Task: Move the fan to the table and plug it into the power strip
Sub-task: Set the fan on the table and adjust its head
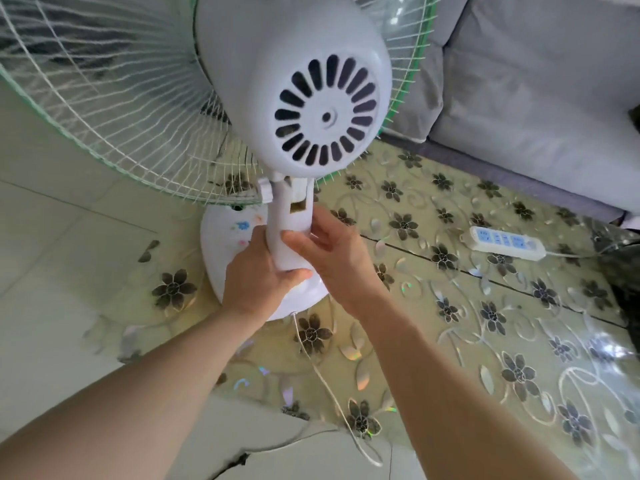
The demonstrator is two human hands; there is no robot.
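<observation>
White desk fan (294,109) gripped by its neck, base at the tabletop (485,341) edge.
Left hand (258,271) and right hand (332,251) clamped the stem; its trailing cord (325,382) risked snagging, and the power strip (507,243) lay well apart.

A grey sofa (540,98) fills the upper right of what I see, its seat cushion close above the far edge of the flowered cover (485,341) spread below it. That cover is glossy, pale yellow-green, printed with dark blossoms and silvery swirls, and a dark seam crosses it slantwise below the sofa. Left of the cover, well away from the sofa, lies pale tiled floor (52,237). Something dark (623,278) sits under the sofa's right end; I cannot tell what.
</observation>
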